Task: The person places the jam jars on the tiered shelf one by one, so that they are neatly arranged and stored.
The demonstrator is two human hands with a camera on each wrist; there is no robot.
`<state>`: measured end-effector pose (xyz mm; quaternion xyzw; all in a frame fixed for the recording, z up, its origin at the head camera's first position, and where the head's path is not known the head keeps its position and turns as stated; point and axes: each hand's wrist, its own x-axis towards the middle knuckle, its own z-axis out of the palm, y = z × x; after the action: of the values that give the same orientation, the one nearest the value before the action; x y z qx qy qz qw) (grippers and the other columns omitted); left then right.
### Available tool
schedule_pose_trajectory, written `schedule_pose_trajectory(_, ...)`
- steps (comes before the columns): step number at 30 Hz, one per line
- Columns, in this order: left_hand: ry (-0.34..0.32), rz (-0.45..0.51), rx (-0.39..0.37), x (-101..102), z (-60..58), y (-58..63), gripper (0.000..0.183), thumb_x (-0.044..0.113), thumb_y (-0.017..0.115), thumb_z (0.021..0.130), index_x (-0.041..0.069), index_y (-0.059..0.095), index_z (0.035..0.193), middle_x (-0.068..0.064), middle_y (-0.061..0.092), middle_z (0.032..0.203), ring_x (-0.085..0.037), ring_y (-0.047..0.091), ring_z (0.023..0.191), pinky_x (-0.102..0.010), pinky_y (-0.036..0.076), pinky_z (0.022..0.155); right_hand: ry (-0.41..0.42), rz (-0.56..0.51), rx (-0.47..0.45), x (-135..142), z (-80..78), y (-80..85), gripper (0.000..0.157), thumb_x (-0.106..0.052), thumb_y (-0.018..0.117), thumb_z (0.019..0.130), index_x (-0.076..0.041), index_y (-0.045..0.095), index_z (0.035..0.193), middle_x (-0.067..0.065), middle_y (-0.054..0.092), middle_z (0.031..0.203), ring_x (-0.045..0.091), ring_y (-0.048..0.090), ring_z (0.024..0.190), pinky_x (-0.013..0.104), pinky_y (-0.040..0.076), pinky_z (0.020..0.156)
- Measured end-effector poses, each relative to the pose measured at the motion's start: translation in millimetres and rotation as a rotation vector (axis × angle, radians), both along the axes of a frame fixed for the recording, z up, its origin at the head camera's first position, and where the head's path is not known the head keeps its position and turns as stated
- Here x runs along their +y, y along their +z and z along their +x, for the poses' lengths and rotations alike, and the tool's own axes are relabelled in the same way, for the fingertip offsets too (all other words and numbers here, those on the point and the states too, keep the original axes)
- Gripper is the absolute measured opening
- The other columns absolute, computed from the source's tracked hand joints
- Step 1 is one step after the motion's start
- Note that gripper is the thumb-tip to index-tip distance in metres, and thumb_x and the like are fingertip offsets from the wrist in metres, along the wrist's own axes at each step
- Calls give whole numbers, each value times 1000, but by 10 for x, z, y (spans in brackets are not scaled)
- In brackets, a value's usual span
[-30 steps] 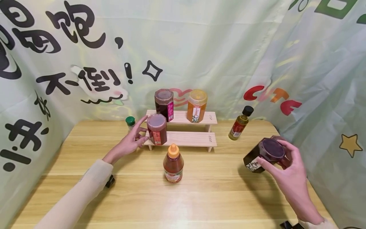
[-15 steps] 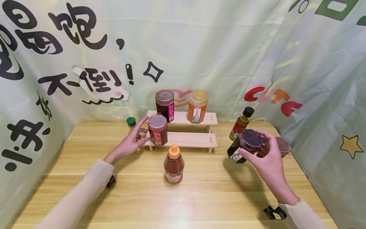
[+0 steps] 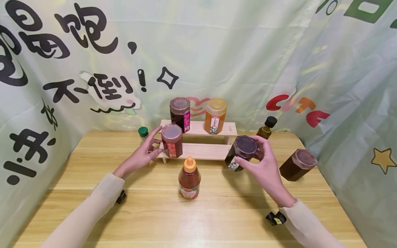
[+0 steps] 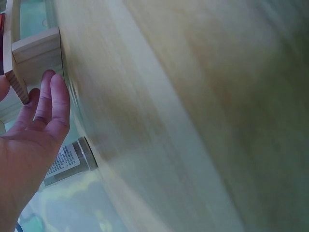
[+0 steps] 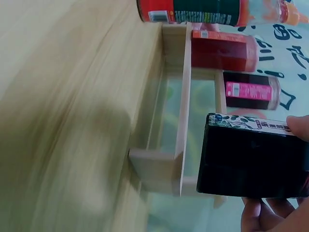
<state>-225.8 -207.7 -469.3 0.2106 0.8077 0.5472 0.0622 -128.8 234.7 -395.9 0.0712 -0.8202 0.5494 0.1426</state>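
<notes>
My right hand (image 3: pixel 265 167) grips a dark octagonal jar (image 3: pixel 238 155) with a white label, tilted and held by the right end of the lower tier of a small two-tier wooden rack (image 3: pixel 203 151). In the right wrist view, the dark jar (image 5: pixel 251 162) is in the air beside the rack. My left hand (image 3: pixel 143 153) is at the rack's left end, fingers extended, fingertips at the board's edge in the left wrist view. Near it on the lower tier stands a reddish jar (image 3: pixel 172 143). The upper tier bears a dark jar with a pink label (image 3: pixel 180 117) and an amber jar (image 3: pixel 215 119).
In front of the rack stands a squeeze bottle with an orange cap (image 3: pixel 189 179). A green-capped bottle (image 3: pixel 143 132) is behind my left hand. To the right are a black-capped bottle (image 3: pixel 266 128), partly hidden, and a brown jar (image 3: pixel 296 167). Printed cloth hangs around the table.
My right hand has carried the dark jar leftward to the rack's lower tier, uncovering the brown jar at right and partly covering the black-capped bottle. My left hand has stayed at the rack's end.
</notes>
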Motion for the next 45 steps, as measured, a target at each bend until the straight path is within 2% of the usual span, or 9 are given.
schedule_pose_trajectory(5, -4, 2, 3, 5, -3, 2, 94, -2, 63, 108, 32, 10, 177, -36, 50, 149, -40, 69, 98, -45, 64, 73, 65, -39, 20, -177, -96, -2, 84, -8, 97, 84, -12, 50, 153, 7, 68, 135, 18, 71, 111, 22, 56, 96)
schedule_pose_trajectory(9, -4, 1, 0, 9, 0, 7, 94, -2, 63, 108, 33, 10, 177, -36, 50, 149, -39, 69, 98, -46, 64, 74, 117, -60, -3, -315, -172, 2, 85, -6, 98, 83, -11, 50, 154, 6, 67, 137, 20, 71, 112, 24, 58, 94)
schedule_pose_trajectory(14, -5, 1, -11, 16, -4, 6, 94, -1, 63, 108, 35, 11, 177, -36, 49, 150, -39, 67, 98, -47, 64, 75, 172, -85, -45, -499, -255, -18, 86, -4, 97, 82, -12, 49, 153, 7, 65, 139, 26, 70, 116, 35, 59, 97)
schedule_pose_trajectory(29, 6, 1, -13, 13, -4, -20, 92, 0, 63, 109, 36, 12, 177, -35, 50, 149, -39, 66, 99, -47, 65, 75, 249, -112, -37, -910, -502, -48, 83, 1, 96, 81, -9, 52, 151, 13, 66, 136, 29, 68, 120, 51, 54, 106)
schedule_pose_trajectory(40, -1, 13, -12, 22, 1, 5, 93, -1, 63, 108, 34, 12, 177, -35, 50, 150, -39, 67, 101, -47, 65, 74, 287, -88, -48, -1012, -566, -68, 86, 1, 95, 84, -8, 48, 155, 14, 66, 142, 30, 64, 129, 45, 53, 111)
schedule_pose_trajectory(45, 6, 9, -13, 3, 15, 10, 93, -1, 63, 109, 35, 12, 177, -36, 49, 150, -40, 66, 102, -48, 65, 74, 314, -55, -62, -1017, -609, -51, 86, -3, 94, 86, -10, 48, 158, 14, 63, 148, 32, 65, 130, 46, 53, 111)
